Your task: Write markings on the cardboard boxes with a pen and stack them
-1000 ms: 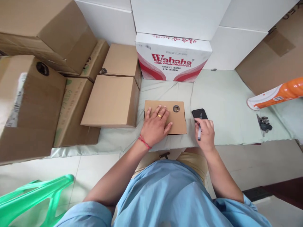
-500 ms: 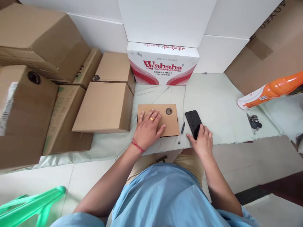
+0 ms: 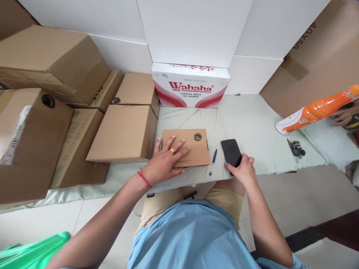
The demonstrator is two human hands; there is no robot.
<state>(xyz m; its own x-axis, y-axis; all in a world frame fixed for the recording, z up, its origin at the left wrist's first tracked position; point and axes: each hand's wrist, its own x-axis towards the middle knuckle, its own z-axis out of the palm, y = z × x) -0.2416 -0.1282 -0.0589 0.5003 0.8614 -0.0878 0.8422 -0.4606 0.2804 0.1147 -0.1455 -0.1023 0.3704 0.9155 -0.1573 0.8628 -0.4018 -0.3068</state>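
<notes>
A small flat cardboard box (image 3: 198,153) lies on the pale green cloth near the front edge, with a round dark ring mark on its top. My left hand (image 3: 166,158), with a ring and a red string bracelet, rests spread on the box's left part. Right of the box lies a dark pen (image 3: 214,157). My right hand (image 3: 243,169) grips the lower end of a black phone (image 3: 230,149), thumb on its left side and fingers at its right, the phone lying on the cloth.
Cardboard boxes (image 3: 123,130) are stacked at the left. A Wahaha carton (image 3: 192,89) stands at the back against the white wall. On the right are an orange bottle (image 3: 311,114), keys (image 3: 296,148) and part of another person's hand (image 3: 342,117). A green stool (image 3: 42,248) stands lower left.
My left hand has shifted left on the box, its fingers more spread, and printing near the box's front edge now shows. The other person's hand has come into view.
</notes>
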